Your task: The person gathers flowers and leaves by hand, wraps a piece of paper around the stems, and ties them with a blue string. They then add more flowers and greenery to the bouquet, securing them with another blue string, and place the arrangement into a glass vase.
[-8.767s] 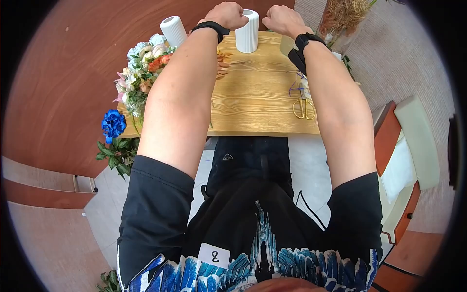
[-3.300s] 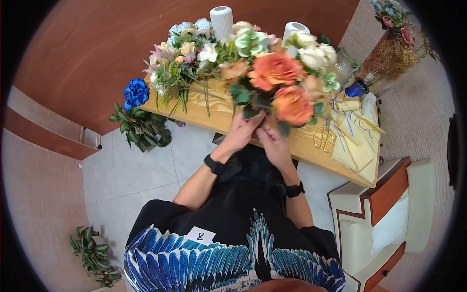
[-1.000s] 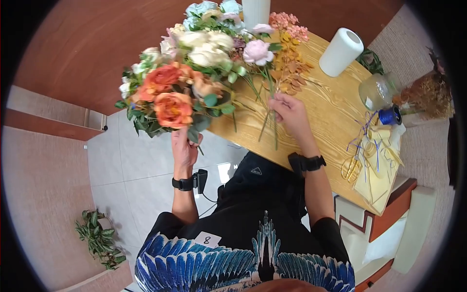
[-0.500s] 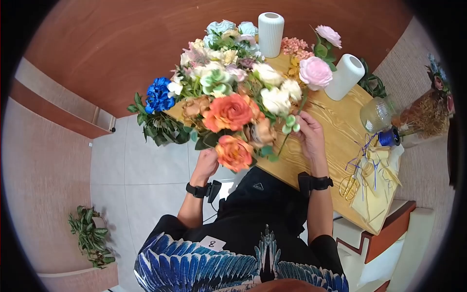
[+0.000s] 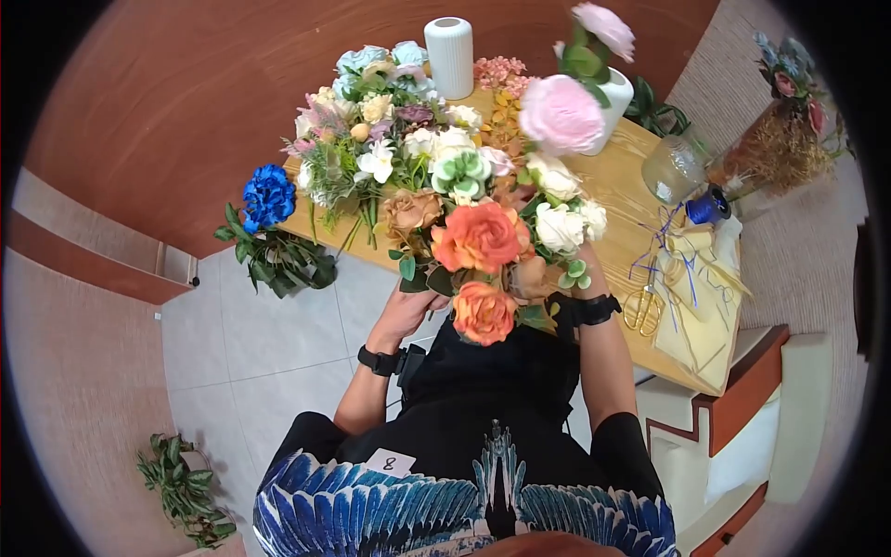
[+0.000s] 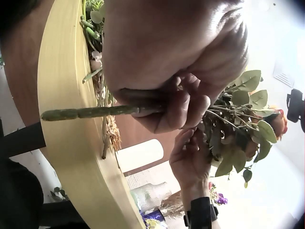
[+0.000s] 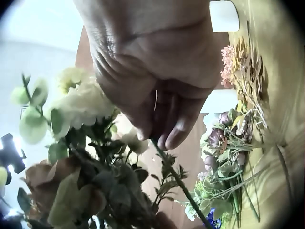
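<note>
My left hand [image 5: 404,314] grips the stems of a bouquet of orange roses [image 5: 478,237], white roses [image 5: 561,226], tan blooms and green leaves, held over the table's front edge. A thick green stem [image 6: 90,112] sticks out below that fist in the left wrist view. Partly hidden behind the bouquet in the head view, my right hand [image 7: 157,62] pinches a thin green stem [image 7: 178,179] between thumb and fingers. Rising above the white roses is a spray of pink peonies [image 5: 561,114]; its lower stem is hidden by the bouquet in the head view.
More flowers [image 5: 376,162] lie along the table's left side, with a blue flower [image 5: 269,197] at the corner. Behind are two white ribbed vases [image 5: 450,58]. A glass jar [image 5: 675,172], blue ribbon spool [image 5: 708,206], gold scissors [image 5: 642,311] and yellow paper [image 5: 691,339] are at right.
My right hand has picked the pink peony spray up off the table and brought it against the bouquet. My left hand has carried the bouquet from the left side toward the middle.
</note>
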`<action>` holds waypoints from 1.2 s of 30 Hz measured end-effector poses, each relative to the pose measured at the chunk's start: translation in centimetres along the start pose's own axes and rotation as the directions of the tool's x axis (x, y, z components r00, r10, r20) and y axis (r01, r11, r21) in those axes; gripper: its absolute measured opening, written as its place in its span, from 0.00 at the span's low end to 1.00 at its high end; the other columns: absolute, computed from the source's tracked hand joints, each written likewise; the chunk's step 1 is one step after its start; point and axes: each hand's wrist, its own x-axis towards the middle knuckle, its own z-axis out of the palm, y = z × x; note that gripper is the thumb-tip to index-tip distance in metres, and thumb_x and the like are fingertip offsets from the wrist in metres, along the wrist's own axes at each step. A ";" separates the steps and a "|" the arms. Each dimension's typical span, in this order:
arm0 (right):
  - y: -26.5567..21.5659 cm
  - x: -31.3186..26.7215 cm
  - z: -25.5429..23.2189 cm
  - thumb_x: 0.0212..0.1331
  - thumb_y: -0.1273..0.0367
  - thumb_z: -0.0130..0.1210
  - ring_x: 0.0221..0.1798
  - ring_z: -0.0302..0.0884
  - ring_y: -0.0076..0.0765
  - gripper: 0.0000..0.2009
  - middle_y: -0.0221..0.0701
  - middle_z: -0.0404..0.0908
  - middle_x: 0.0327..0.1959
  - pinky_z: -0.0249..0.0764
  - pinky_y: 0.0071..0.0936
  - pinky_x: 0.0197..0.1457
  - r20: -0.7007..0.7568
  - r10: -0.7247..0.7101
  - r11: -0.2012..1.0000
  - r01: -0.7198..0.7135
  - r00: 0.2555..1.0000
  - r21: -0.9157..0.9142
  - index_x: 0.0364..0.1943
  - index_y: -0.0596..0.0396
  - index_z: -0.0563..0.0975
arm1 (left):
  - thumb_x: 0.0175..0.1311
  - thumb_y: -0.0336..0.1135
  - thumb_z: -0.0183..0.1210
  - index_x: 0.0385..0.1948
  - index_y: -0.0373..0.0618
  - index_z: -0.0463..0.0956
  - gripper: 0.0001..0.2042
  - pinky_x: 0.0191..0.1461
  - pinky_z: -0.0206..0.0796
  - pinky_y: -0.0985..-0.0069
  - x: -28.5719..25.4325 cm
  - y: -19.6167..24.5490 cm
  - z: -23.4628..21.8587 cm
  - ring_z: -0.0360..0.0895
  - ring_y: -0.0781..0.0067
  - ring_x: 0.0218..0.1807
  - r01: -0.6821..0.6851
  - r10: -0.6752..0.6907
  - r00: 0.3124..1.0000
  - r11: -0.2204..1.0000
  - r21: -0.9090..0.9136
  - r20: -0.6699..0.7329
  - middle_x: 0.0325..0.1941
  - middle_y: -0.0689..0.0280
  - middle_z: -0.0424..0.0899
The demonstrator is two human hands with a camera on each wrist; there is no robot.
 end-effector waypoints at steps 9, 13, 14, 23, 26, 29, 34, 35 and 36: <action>0.1 -1.0 0.2 0.68 0.65 0.52 0.47 0.81 0.25 0.17 0.30 0.83 0.49 0.78 0.26 0.52 -0.119 0.043 0.999 -0.042 0.992 0.007 0.55 0.60 0.76 | 0.71 0.29 0.49 0.32 0.42 0.74 0.06 0.29 0.51 0.82 0.3 -0.4 2.2 0.61 0.86 0.25 0.155 -0.154 0.988 0.986 0.061 -0.013 0.25 0.76 0.71; 0.2 -0.8 0.4 0.68 0.65 0.53 0.47 0.81 0.26 0.17 0.30 0.83 0.49 0.78 0.26 0.51 -0.171 0.040 0.999 -0.040 0.984 0.002 0.55 0.60 0.76 | 0.69 0.28 0.51 0.42 0.39 0.77 0.07 0.34 0.61 0.83 0.5 -0.4 2.4 0.71 0.85 0.32 0.164 -0.163 0.986 0.984 0.076 -0.016 0.33 0.74 0.79; 0.3 -1.2 0.6 0.68 0.65 0.53 0.47 0.81 0.26 0.17 0.30 0.83 0.49 0.78 0.26 0.51 -0.181 0.038 0.999 -0.038 0.983 0.002 0.55 0.60 0.76 | 0.69 0.27 0.51 0.45 0.38 0.78 0.09 0.37 0.66 0.83 0.3 -0.2 2.7 0.75 0.84 0.35 0.147 -0.144 0.989 0.986 0.084 -0.041 0.38 0.72 0.82; 1.1 -0.5 -0.5 0.67 0.65 0.53 0.46 0.81 0.26 0.17 0.31 0.83 0.49 0.78 0.26 0.51 -0.290 0.064 0.998 -0.058 0.955 0.028 0.55 0.60 0.76 | 0.62 0.22 0.56 0.51 0.39 0.72 0.15 0.40 0.71 0.77 0.0 -2.5 2.1 0.77 0.74 0.38 0.134 -0.136 0.991 0.986 -0.094 -0.009 0.43 0.64 0.79; 1.1 -2.8 -0.7 0.67 0.65 0.54 0.46 0.81 0.26 0.17 0.31 0.83 0.49 0.79 0.26 0.51 -0.318 0.105 0.994 -0.095 0.942 0.048 0.55 0.60 0.76 | 0.67 0.21 0.47 0.45 0.41 0.72 0.09 0.29 0.60 0.83 0.2 -2.3 3.1 0.69 0.85 0.28 0.165 -0.176 0.979 0.980 -0.108 -0.105 0.35 0.71 0.77; 1.3 -2.9 -1.7 0.67 0.65 0.54 0.46 0.81 0.26 0.17 0.31 0.83 0.49 0.79 0.26 0.51 -0.366 0.148 0.989 -0.126 0.919 0.083 0.55 0.60 0.76 | 0.69 0.25 0.47 0.27 0.42 0.72 0.09 0.26 0.55 0.82 0.4 -2.5 3.5 0.65 0.85 0.24 0.197 -0.197 0.970 0.980 -0.014 -0.145 0.21 0.73 0.70; 1.2 -3.0 -3.6 0.66 0.66 0.54 0.46 0.81 0.26 0.17 0.31 0.83 0.49 0.79 0.27 0.51 -0.436 0.209 0.977 -0.169 0.875 0.129 0.55 0.60 0.76 | 0.73 0.29 0.48 0.20 0.43 0.67 0.15 0.27 0.49 0.82 1.2 -2.5 3.6 0.58 0.85 0.22 0.114 -0.115 0.993 0.993 -0.020 -0.032 0.19 0.74 0.67; 0.9 -3.9 -3.6 0.66 0.66 0.54 0.46 0.81 0.26 0.17 0.31 0.83 0.49 0.79 0.27 0.50 -0.448 0.222 0.974 -0.179 0.866 0.135 0.55 0.60 0.76 | 0.73 0.30 0.48 0.21 0.43 0.68 0.15 0.27 0.50 0.82 1.2 -2.5 3.6 0.59 0.85 0.23 0.129 -0.130 0.991 0.990 -0.051 -0.016 0.19 0.74 0.67; 1.1 -4.3 -3.6 0.66 0.66 0.54 0.46 0.81 0.26 0.17 0.31 0.83 0.49 0.79 0.27 0.50 -0.460 0.233 0.972 -0.188 0.857 0.142 0.55 0.60 0.76 | 0.74 0.31 0.49 0.21 0.42 0.69 0.15 0.28 0.51 0.82 1.3 -2.5 3.7 0.59 0.85 0.23 0.145 -0.146 0.989 0.986 -0.081 0.002 0.20 0.73 0.68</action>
